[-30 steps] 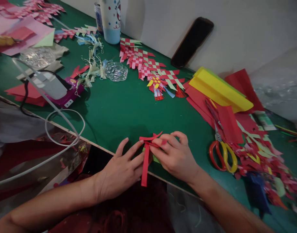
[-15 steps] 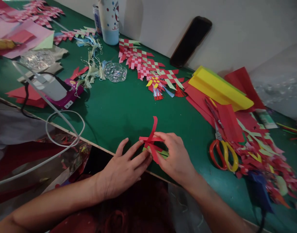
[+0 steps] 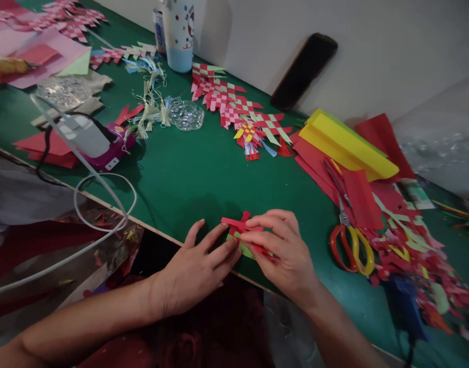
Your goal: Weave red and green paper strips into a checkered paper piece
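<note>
Red and green paper strips [image 3: 234,234], partly woven together, lie at the near edge of the green table. My left hand [image 3: 202,260] comes in from the left, its outer fingers spread. Its other fingertips press and hold the left side of the weave; the thumb is mostly hidden under the palm. From the right, my right hand [image 3: 284,250] is closed, with thumb and fingers pinching a red paper strip at the weave. Another red strip [image 3: 234,222] runs across the top, under the right fingertips. The weave's right part is partly covered by my fingers.
Scissors [image 3: 349,248] lie at the right by a yellow paper sheet [image 3: 345,145] and paper scraps [image 3: 414,245]. Woven paper fish [image 3: 234,105] line the wall below a phone [image 3: 305,71]. A tumbler [image 3: 179,41], tassels [image 3: 146,115] and a cabled charger [image 3: 87,135] are left.
My right hand has folded the upright red strip down and now pinches nearer the weave's middle. My left hand stays in place. The view has shifted slightly.
</note>
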`<state>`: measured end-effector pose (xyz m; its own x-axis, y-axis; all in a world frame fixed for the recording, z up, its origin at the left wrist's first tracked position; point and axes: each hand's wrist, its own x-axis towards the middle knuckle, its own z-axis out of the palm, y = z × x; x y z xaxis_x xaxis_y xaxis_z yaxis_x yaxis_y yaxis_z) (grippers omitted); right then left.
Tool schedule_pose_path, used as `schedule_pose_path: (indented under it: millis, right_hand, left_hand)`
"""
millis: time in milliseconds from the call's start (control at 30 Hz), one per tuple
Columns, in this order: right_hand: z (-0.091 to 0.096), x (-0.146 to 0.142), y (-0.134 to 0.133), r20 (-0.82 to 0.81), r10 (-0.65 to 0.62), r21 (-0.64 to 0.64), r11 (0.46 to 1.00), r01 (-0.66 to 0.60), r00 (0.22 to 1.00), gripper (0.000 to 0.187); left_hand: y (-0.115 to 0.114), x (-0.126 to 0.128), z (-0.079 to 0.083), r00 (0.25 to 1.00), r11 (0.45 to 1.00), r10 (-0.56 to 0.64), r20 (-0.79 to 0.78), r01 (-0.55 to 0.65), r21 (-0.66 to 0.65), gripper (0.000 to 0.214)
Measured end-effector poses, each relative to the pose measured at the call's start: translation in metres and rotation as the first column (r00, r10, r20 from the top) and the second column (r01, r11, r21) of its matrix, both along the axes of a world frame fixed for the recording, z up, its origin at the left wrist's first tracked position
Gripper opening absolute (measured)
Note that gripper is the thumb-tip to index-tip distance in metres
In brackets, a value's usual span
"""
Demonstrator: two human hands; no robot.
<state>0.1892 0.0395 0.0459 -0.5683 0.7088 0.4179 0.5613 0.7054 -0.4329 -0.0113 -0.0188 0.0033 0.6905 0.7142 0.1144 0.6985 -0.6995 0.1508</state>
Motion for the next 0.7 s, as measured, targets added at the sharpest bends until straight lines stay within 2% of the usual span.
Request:
schedule_pose_path:
  millis: [167, 267, 367, 500, 600, 700]
  right_hand:
    - [0.007, 0.015, -0.014, 0.162, 0.009, 0.192, 0.981, -0.041, 0.987, 0.027]
    - [0.010, 0.017, -0.020, 0.186, 0.062, 0.195, 0.976, -0.098, 0.981, 0.029]
    - [0.006, 0.017, -0.022, 0.144, 0.102, 0.094, 0.989, -0.116, 0.984, 0.028]
    - [-0.008, 0.019, -0.022, 0.011, -0.077, -0.102, 0.992, 0.078, 0.997, 0.021]
    - [-0.016, 0.022, -0.021, -0.023, -0.210, -0.247, 0.949, 0.198, 0.978, 0.014]
    - [-0.020, 0.025, -0.020, 0.006, -0.329, -0.350, 0.884, 0.310, 0.944, 0.011]
  left_hand:
    - [0.001, 0.000, 0.002, 1.000, 1.000, -0.002, 0.016, 0.002, 0.004, 0.053]
    - [0.000, 0.000, 0.002, 1.000, 1.000, 0.004, 0.021, -0.004, 0.016, 0.043]
    - [0.000, 0.000, 0.001, 1.000, 1.000, 0.005, 0.020, -0.005, 0.017, 0.044]
    - [0.000, 0.000, 0.001, 1.000, 1.000, -0.004, 0.013, 0.004, -0.004, 0.059]
    - [0.000, -0.001, 0.002, 1.000, 1.000, -0.008, 0.015, 0.009, -0.030, 0.061]
    - [0.000, -0.001, 0.002, 1.000, 0.999, -0.005, 0.017, 0.006, -0.039, 0.059]
